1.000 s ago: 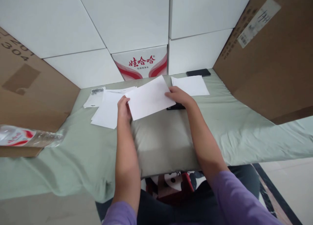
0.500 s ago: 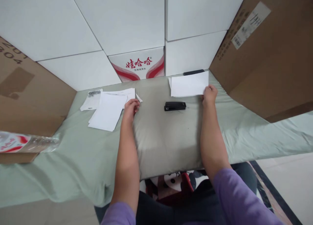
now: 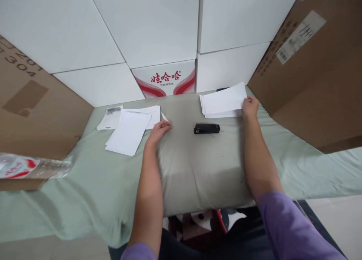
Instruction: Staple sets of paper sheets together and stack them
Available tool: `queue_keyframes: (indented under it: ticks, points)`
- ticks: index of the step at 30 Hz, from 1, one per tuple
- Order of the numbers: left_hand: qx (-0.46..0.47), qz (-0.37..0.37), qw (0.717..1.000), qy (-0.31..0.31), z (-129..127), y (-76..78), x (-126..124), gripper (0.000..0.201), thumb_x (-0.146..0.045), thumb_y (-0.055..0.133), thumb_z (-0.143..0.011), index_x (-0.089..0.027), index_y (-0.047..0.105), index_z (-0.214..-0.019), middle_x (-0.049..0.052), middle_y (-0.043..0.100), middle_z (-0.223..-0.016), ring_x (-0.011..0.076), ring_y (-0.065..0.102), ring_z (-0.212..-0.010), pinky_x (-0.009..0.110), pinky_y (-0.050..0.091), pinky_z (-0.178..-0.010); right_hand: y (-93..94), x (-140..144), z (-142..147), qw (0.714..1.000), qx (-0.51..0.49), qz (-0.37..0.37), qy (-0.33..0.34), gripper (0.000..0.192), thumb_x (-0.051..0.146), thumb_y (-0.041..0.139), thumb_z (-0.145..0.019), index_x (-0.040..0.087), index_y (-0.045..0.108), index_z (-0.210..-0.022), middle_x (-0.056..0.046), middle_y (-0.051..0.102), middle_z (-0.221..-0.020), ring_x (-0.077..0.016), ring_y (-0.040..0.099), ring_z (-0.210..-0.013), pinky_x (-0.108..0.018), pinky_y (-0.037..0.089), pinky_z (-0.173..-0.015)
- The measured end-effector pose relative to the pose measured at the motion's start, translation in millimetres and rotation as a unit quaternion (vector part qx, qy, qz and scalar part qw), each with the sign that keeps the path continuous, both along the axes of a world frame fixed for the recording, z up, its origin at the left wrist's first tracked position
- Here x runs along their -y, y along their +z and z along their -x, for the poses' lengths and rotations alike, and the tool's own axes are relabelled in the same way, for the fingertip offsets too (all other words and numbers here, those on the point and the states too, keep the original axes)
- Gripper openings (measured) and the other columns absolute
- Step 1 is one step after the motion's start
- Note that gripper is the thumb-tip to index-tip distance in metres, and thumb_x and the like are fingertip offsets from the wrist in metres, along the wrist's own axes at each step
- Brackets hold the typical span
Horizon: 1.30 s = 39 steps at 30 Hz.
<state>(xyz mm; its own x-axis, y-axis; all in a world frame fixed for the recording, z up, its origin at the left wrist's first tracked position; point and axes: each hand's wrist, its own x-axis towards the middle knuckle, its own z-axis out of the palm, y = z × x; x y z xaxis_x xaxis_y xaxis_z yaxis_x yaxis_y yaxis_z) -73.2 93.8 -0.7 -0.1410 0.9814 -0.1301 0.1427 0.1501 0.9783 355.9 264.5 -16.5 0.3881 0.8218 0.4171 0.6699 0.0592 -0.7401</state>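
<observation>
At the far right of the counter (image 3: 198,165), my right hand (image 3: 250,106) has the near right corner of the small paper stack (image 3: 222,100) pinched between thumb and fingers, closed lightly on the top sheets, which lift a little off the rest. That stack lies just beyond the black stapler (image 3: 206,128), close under the white boxes (image 3: 226,33) and beside the brown carton (image 3: 313,75). The sheets look thin, light and limp; I judge they will sag and fan if taken by one corner alone, and slide easily over each other, so a hold along the right edge with the thumb on top should keep them square.

My left hand (image 3: 160,131) rests on the counter with fingers loosely curled and half open, holding nothing; its fingertips point at a small white corner of paper by the loose sheets (image 3: 128,131) at the left. Whether they touch it I cannot tell.

Further out, those loose sheets overlap in an untidy pile, with a small clear packet (image 3: 111,111) on their far left. The counter is covered in pale green cloth. A printed water carton (image 3: 166,79) stands at the far middle, and a plastic bottle (image 3: 31,165) lies on its side on cardboard at the left edge.
</observation>
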Motion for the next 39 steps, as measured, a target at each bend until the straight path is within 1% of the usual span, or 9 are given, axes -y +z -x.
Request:
queue_keyframes:
  ticks: [7, 18, 23, 26, 29, 32, 35, 37, 39]
  points:
    - [-0.004, 0.003, 1.000, 0.002, -0.6, -2.9, -1.2, 0.013, -0.018, 0.066, -0.070, -0.019, 0.066, -0.083, 0.004, 0.070, -0.077, 0.0148, 0.059, -0.068, 0.024, 0.044, -0.059, -4.0, -1.6, 10.1, 0.998, -0.026, 0.043, -0.046, 0.030, 0.027, 0.039, -0.091, 0.015, 0.066, -0.087, -0.014, 0.067, -0.092, -0.0218, 0.060, -0.085, -0.038, 0.050, -0.085]
    - [-0.012, 0.002, 1.000, -0.001, -0.6, -2.8, -0.7, 0.014, -0.018, 0.066, -0.070, -0.020, 0.066, -0.084, 0.004, 0.069, -0.076, 0.0148, 0.058, -0.067, 0.025, 0.044, -0.059, -0.7, 16.3, 31.3, 0.990, 0.092, 0.103, -0.033, 0.033, 0.020, 0.041, -0.091, 0.017, 0.067, -0.111, -0.015, 0.068, -0.108, -0.0252, 0.059, -0.098, -0.044, 0.043, -0.095]
    - [-0.007, -0.003, 1.000, -0.005, 1.7, -8.4, -2.6, 0.013, -0.019, 0.064, -0.072, -0.020, 0.065, -0.085, 0.005, 0.070, -0.079, 0.0150, 0.058, -0.068, 0.026, 0.045, -0.061, -5.1, 27.5, 41.8, 0.975, 0.142, 0.147, -0.089, 0.041, 0.027, 0.058, -0.087, 0.012, 0.061, -0.125, -0.027, 0.052, -0.131, -0.0335, 0.045, -0.117, -0.050, 0.032, -0.098]
    - [-0.021, -0.005, 1.000, -0.010, 1.7, -8.4, -2.4, 0.013, -0.020, 0.061, -0.075, -0.020, 0.064, -0.087, 0.005, 0.070, -0.082, 0.0144, 0.058, -0.067, 0.026, 0.045, -0.060, 5.5, 30.4, 43.2, 0.974, 0.113, 0.126, -0.148, 0.049, 0.026, 0.063, -0.087, 0.011, 0.055, -0.133, -0.030, 0.043, -0.137, -0.0344, 0.037, -0.122, -0.049, 0.028, -0.096]
    - [-0.085, -0.043, 0.995, 0.002, 5.7, -1.4, 2.3, 0.014, -0.021, 0.056, -0.080, -0.021, 0.063, -0.092, 0.005, 0.070, -0.087, 0.0160, 0.063, -0.074, 0.028, 0.049, -0.067, 34.3, 30.8, 46.2, 0.981, 0.087, 0.062, -0.159, 0.044, 0.024, 0.060, -0.091, 0.013, 0.055, -0.133, -0.029, 0.046, -0.134, -0.0323, 0.040, -0.121, -0.048, 0.027, -0.096]
    - [-0.256, -0.128, 0.955, 0.081, 20.4, 8.2, 12.6, 0.020, -0.021, 0.055, -0.084, -0.021, 0.065, -0.101, 0.008, 0.070, -0.108, 0.0224, 0.064, -0.106, 0.038, 0.050, -0.095, 70.5, 44.6, 68.5, 0.992, 0.073, -0.038, -0.101, 0.035, 0.021, 0.060, -0.091, 0.012, 0.057, -0.124, -0.022, 0.054, -0.121, -0.0268, 0.049, -0.110, -0.045, 0.032, -0.094]
    - [-0.408, -0.101, 0.890, 0.175, 42.9, 9.6, 24.7, 0.042, -0.026, 0.062, -0.083, -0.022, 0.060, -0.125, 0.013, 0.055, -0.144, 0.0308, 0.044, -0.141, 0.050, 0.034, -0.117, 90.6, 87.1, 120.1, 0.980, 0.047, -0.191, 0.042, 0.022, 0.021, 0.051, -0.094, 0.015, 0.058, -0.113, -0.009, 0.056, -0.098, -0.0194, 0.053, -0.089, -0.038, 0.039, -0.087]
    - [-0.436, -0.028, 0.879, 0.191, 56.2, 4.2, 30.0, 0.061, -0.031, 0.065, -0.082, -0.021, 0.050, -0.141, 0.015, 0.039, -0.160, 0.0344, 0.027, -0.152, 0.057, 0.024, -0.122, 86.0, 127.4, 164.3, 0.968, 0.010, -0.203, 0.145, 0.019, 0.025, 0.049, -0.095, 0.018, 0.059, -0.109, -0.003, 0.055, -0.088, -0.0174, 0.052, -0.080, -0.034, 0.041, -0.079]
    - [-0.436, 0.022, 0.882, 0.179, 64.7, -3.2, 32.0, 0.069, -0.033, 0.062, -0.085, -0.020, 0.041, -0.149, 0.015, 0.030, -0.166, 0.0337, 0.019, -0.155, 0.061, 0.017, -0.123, 68.2, 167.1, 206.8, 0.959, -0.015, -0.159, 0.236, 0.016, 0.027, 0.050, -0.092, 0.020, 0.060, -0.103, 0.000, 0.052, -0.079, -0.0161, 0.050, -0.072, -0.031, 0.040, -0.072]
